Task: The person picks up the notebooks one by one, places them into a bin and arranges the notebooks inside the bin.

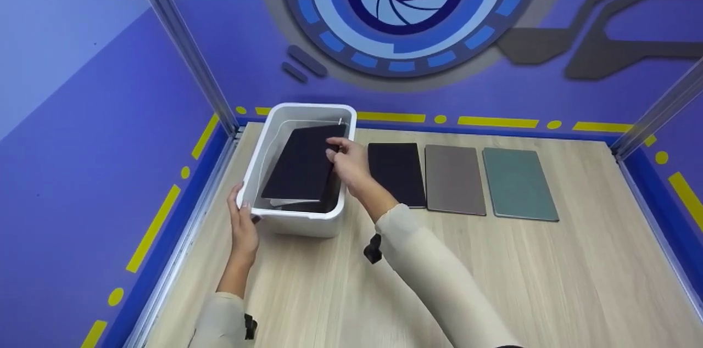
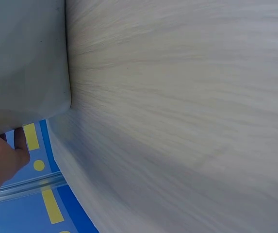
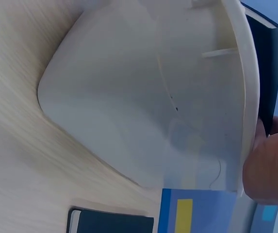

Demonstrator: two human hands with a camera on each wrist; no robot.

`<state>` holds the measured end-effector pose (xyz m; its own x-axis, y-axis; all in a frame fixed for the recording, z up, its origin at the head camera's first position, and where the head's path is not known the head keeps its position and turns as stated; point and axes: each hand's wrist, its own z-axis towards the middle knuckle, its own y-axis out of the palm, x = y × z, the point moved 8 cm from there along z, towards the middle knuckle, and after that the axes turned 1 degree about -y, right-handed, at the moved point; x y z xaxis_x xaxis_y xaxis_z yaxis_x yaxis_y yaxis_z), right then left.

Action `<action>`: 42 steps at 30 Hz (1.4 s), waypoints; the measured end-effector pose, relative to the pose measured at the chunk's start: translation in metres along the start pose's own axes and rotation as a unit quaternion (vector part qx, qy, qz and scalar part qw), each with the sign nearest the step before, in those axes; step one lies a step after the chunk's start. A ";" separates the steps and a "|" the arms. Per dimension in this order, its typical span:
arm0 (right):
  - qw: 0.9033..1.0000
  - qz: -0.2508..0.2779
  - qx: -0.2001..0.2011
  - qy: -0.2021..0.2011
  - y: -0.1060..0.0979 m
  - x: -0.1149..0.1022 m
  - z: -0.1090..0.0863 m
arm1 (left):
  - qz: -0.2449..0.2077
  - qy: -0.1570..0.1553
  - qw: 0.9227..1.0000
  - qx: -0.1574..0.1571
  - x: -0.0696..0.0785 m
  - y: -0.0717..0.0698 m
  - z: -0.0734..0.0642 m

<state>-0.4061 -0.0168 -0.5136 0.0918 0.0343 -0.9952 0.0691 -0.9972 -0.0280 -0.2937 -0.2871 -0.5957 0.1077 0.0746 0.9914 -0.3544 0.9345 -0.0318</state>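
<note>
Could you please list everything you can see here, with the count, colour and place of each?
Bin: one, white, left part of the table
Upper notebook: one, black, tilted in the bin
Item beneath it: at least one, dark, mostly hidden
Flat black notebook: one, black, right of the bin
Middle notebook: one, grey-brown, next in the row
End notebook: one, green, row's right end
Table: one, light wood, under everything
Walls: three, blue-purple with yellow marks, around the table
Metal posts: two, silver, back corners
Wrist devices: two, black, at the wrists
Sleeves: two, cream, on the forearms
Left grip: one, bare, holding the bin's near-left corner
Right grip: one, bare, holding the upper notebook's right edge
</note>
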 end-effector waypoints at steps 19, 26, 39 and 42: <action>0.978 -0.194 -0.028 -0.067 0.014 -0.025 0.000 | -0.008 -0.004 1.000 -0.006 0.000 0.001 0.002; 0.960 -0.247 -0.016 -0.133 0.007 -0.026 -0.006 | -0.007 -0.010 1.000 0.000 -0.002 0.000 0.000; 0.975 -0.170 -0.008 -0.145 -0.020 -0.018 -0.018 | -0.016 -0.008 1.000 -0.005 -0.001 0.001 0.002; 0.975 -0.163 -0.003 -0.151 -0.027 -0.017 -0.020 | -0.013 -0.009 1.000 -0.001 -0.001 0.000 0.001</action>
<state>-0.3893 0.0108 -0.4941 -0.2323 0.3280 -0.9157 0.0514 -0.9360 -0.3483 -0.2949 -0.2874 -0.5964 0.0997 0.0441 0.9940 -0.3492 0.9370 -0.0065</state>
